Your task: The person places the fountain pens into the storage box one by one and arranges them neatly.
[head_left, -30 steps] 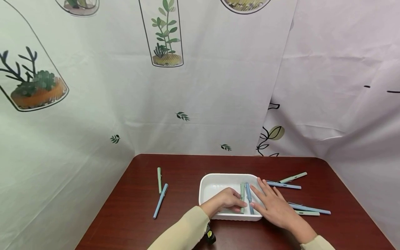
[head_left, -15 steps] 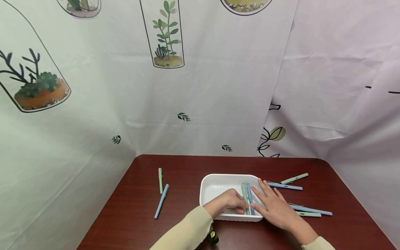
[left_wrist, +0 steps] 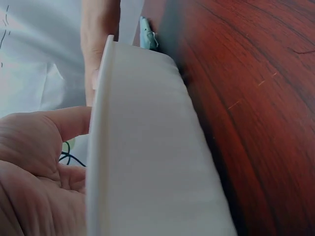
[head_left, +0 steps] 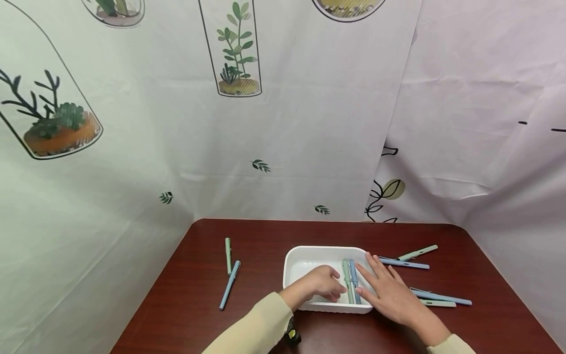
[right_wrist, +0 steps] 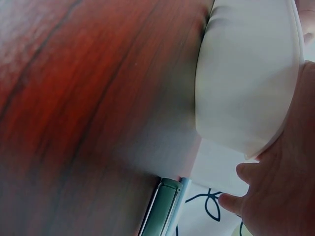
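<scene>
A white rectangular tray (head_left: 309,253) stands on the table, holding a light green pen (head_left: 347,280) and a light blue pen (head_left: 353,271) side by side near its right end. My left hand (head_left: 323,283) hangs over the tray's front rim, just left of the green pen, thumb and fingers apart with nothing between them. My right hand (head_left: 389,295) lies across the tray's right rim with fingers spread, its thumb tip close beside the blue pen; whether they touch I cannot tell. In the left wrist view, the tray's outer wall (left_wrist: 147,137) covers the left fingertips.
On the left of the dark red table (head_left: 265,236) lie a green pen (head_left: 228,253) and a blue pen (head_left: 230,285). Right of the tray are two crossed pairs, with green pens (head_left: 420,252) (head_left: 438,304) and blue pens (head_left: 407,264) (head_left: 444,297). A printed curtain (head_left: 287,128) stands behind.
My left hand has slid the green pen rightward against the blue one, then let go and drawn slightly left. The right hand has stayed in place.
</scene>
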`<state>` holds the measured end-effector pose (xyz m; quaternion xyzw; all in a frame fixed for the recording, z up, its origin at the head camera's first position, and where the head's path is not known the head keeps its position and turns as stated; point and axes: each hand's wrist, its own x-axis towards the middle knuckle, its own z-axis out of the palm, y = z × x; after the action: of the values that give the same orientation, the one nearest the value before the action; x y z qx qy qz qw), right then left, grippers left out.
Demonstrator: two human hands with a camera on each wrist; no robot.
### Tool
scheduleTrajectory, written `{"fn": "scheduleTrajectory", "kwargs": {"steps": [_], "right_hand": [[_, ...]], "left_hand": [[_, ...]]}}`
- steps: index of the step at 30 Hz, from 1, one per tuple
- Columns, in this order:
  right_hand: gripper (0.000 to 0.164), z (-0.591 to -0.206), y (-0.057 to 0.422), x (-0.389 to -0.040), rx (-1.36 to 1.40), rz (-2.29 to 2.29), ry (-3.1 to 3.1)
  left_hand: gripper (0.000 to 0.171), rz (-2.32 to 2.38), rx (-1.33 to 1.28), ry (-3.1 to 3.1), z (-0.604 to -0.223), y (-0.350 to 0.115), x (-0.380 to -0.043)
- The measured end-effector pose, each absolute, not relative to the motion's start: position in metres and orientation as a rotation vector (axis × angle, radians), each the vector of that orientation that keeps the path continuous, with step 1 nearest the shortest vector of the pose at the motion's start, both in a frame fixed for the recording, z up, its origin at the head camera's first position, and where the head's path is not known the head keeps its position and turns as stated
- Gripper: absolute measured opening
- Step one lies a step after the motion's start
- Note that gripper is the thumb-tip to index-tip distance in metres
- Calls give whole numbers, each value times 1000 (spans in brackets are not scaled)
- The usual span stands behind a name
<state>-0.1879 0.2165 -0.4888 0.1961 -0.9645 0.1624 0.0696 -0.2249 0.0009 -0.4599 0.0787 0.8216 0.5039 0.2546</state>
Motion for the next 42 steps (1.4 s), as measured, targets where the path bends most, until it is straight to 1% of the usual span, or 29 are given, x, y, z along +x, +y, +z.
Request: {"fn": "scheduleTrajectory", "kwargs": {"steps": [8, 18, 25, 31, 42], "right_hand": [[67, -489, 218, -189, 591, 474, -2908], [67, -486, 218, -189, 587, 482, -2938], [67, -485, 218, -189, 587, 502, -2937], [66, -486, 218, -188, 588, 524, -2933], [67, -488, 218, -187, 598, 533, -2900]], "left_hand": [[46, 1412, 277, 2214, -451, -15, -226], [46, 1505, 300, 2280, -436, -43, -221], [41, 1481, 400, 2388, -426, -64, -216], [47, 1365, 440, 2513, -418, -84, -215], [56, 1337, 448, 2584, -412, -126, -209]]}}
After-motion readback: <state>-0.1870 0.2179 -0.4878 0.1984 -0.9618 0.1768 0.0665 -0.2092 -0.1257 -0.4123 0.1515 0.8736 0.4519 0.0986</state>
